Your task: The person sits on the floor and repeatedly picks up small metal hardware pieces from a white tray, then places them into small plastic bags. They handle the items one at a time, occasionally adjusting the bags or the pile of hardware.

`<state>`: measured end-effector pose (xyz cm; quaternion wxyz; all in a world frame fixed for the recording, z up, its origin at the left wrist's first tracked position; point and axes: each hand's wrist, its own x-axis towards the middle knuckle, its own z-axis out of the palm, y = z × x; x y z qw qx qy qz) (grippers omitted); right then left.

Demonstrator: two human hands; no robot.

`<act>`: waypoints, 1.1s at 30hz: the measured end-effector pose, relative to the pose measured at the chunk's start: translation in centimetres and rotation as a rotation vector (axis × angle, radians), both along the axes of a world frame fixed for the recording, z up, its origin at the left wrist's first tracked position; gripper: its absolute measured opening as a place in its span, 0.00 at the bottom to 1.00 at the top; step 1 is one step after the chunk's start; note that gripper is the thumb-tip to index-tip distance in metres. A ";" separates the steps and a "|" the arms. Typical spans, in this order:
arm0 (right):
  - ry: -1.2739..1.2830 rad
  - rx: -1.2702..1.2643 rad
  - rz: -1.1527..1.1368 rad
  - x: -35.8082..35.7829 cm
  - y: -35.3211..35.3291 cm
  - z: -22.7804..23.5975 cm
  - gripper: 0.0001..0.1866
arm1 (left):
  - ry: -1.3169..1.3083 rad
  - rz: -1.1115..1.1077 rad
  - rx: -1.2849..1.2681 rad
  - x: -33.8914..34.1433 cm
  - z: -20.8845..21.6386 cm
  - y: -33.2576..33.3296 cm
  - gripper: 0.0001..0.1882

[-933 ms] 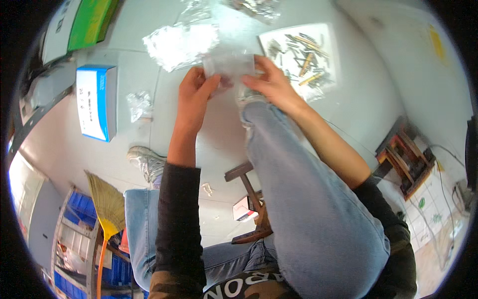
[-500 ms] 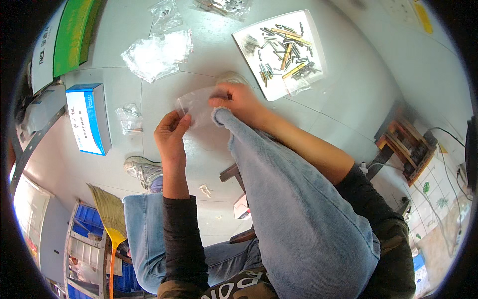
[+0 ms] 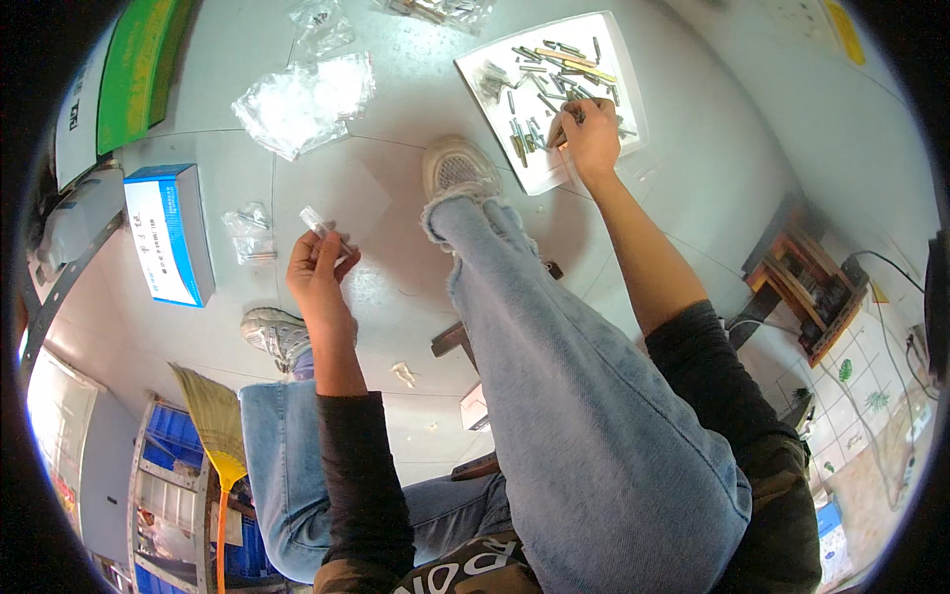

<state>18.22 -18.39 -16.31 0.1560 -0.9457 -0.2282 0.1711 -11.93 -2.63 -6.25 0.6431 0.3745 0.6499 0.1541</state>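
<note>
My left hand (image 3: 322, 267) is closed around a clear plastic bag (image 3: 313, 219), whose upper edge sticks out past the fingers. My right hand (image 3: 591, 139) reaches into a shallow white tray (image 3: 546, 178), its fingers bent down and closed among the pieces there. Whatever lies between those fingertips is mostly hidden. Many slim dark metal rods (image 3: 519, 148) lie scattered in the tray, mixed with longer yellowish strips (image 3: 579, 63). A pile of empty clear bags (image 3: 305, 104) rests on the floor beyond my left hand.
A small filled clear bag (image 3: 248, 234) lies beside a blue-and-white box (image 3: 170, 236) at left. Further bags (image 3: 440, 12) are at the far edge. My shoe (image 3: 457, 168) stands near the tray. A broom (image 3: 213, 421) leans at lower left; a wooden stool (image 3: 807, 292) stands right.
My right hand has left the clear bag and moved up and right into the tray. My left hand keeps the bag, lower and slightly further left, with its fingers more closed.
</note>
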 end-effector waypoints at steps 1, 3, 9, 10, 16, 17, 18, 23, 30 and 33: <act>-0.043 0.019 -0.005 0.1 0.3 0.1 0.11 | 0.009 0.001 0.005 -0.1 -0.3 0.2 0.10; -0.096 0.012 0.013 0.7 1.1 0.1 0.11 | 0.024 -0.031 0.009 -0.1 -1.0 0.9 0.10; -0.007 -0.105 0.067 1.5 2.9 -0.4 0.11 | -0.088 -0.003 0.028 1.3 -2.5 3.4 0.11; 0.013 -0.083 0.072 1.4 2.8 -0.4 0.10 | -0.113 0.007 0.018 1.5 -2.8 3.8 0.12; -0.109 0.166 0.136 2.4 3.4 -0.8 0.09 | 0.098 0.028 0.062 1.2 -4.8 3.9 0.19; -0.106 0.192 0.161 2.9 4.2 -1.0 0.09 | 0.176 0.039 0.093 1.0 -4.9 3.8 0.21; -0.125 0.189 0.186 3.2 5.0 -1.3 0.08 | 0.265 0.050 0.117 0.8 -5.0 3.8 0.23; -0.282 0.074 0.307 3.0 8.0 -2.2 0.10 | 0.223 0.033 0.215 0.0 -3.4 3.0 0.25; -0.282 -0.253 0.500 3.6 10.0 -1.7 0.15 | -0.003 -0.022 0.199 3.0 -1.2 1.8 0.23; -0.126 -0.278 0.526 3.9 10.0 -1.5 0.18 | -0.057 -0.057 0.206 5.2 -0.8 1.4 0.21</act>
